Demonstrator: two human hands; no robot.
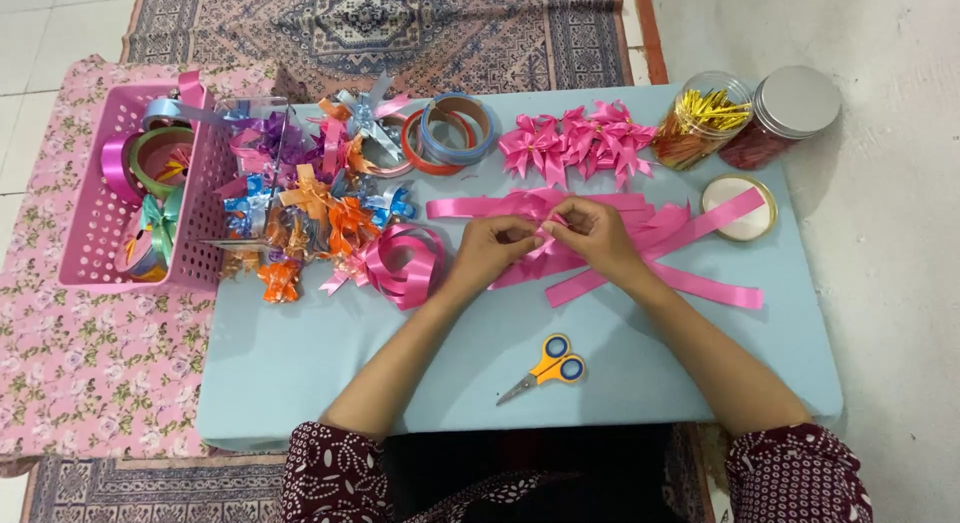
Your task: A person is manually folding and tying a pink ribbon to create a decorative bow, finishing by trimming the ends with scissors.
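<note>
Scissors (548,366), yellow-handled, lie nearest me on the blue table (300,363), untouched; my left hand (490,248) and right hand (598,235) meet beyond them, fingers pinched shut on a pink ribbon strip (548,245) being folded over a spread of cut pink strips (690,273); I judge this bow only begun, many strips left; finished pink bows (580,143) lie further off, mixed coloured bows (310,213) at left; pink basket (100,233) holds ribbon rolls; open jar (705,118) holds gold twist ties; lidded jar (790,108) red contents, kind unclear.
</note>
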